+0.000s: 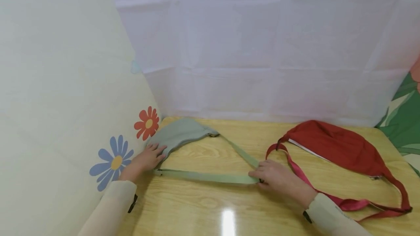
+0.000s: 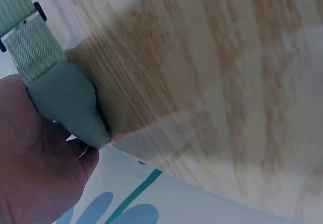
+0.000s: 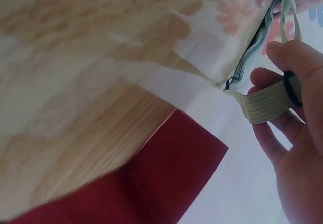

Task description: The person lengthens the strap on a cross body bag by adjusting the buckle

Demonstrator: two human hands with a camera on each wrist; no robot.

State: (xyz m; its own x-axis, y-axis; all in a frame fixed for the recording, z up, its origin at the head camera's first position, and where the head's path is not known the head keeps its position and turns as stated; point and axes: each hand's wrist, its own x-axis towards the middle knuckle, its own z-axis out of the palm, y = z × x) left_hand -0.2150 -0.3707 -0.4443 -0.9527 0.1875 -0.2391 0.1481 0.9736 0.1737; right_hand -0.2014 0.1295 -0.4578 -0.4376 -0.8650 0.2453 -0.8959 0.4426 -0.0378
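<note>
Found left hand (image 1: 147, 160) extended, gripping the grey bag (image 1: 184, 131) by 1 end at the far left corner of the table (image 1: 187, 207). Noted right hand (image 1: 277, 178) angled inward, grasping the pale green strap (image 1: 210, 177) left of the red bag (image 1: 334, 145).

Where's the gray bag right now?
In the head view, the gray bag lies at the back left of the table, beside the printed red flower, with the left hand gripping its near end.
</note>
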